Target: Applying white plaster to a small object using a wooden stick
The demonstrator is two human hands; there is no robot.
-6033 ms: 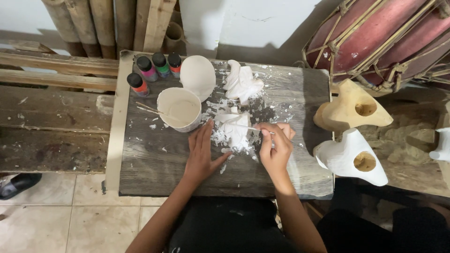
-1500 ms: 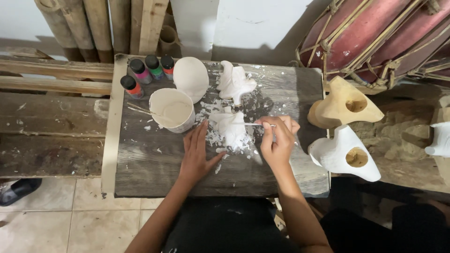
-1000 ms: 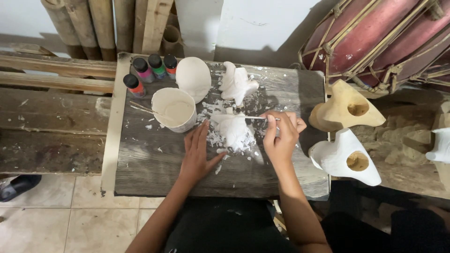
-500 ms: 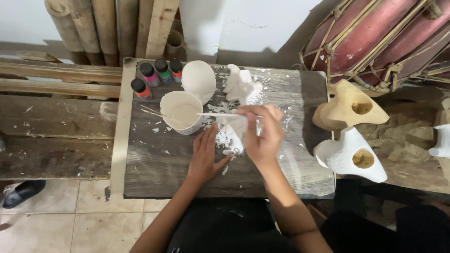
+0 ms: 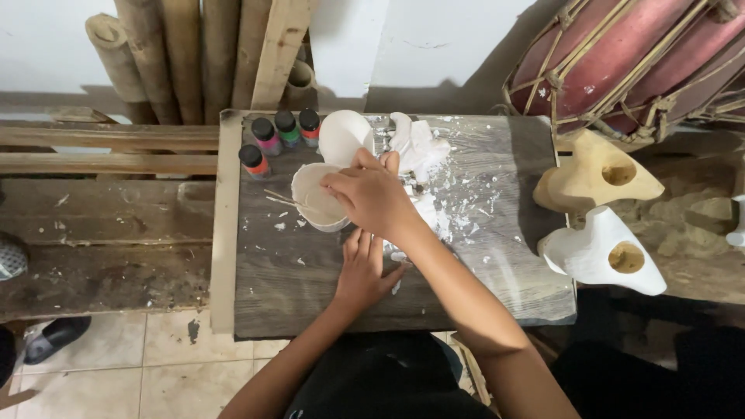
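Grey wooden board (image 5: 310, 302): right hand (image 5: 372, 194) pinching stick (image 5: 283, 199) over white bowl (image 5: 314, 213); left hand (image 5: 365, 268) flat, open.

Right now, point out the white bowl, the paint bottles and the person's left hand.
white bowl (image 5: 310, 203): head view, on its inner wall.
paint bottles (image 5: 266, 136): head view, on the pink-labelled one's body.
left hand (image 5: 365, 268): head view, on the back of the hand.

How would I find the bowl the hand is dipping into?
Look at the dark wooden board. Near its back left corner stand four small paint bottles. Just in front sits the white bowl under the right hand, round and open, unlike the capped bottles.
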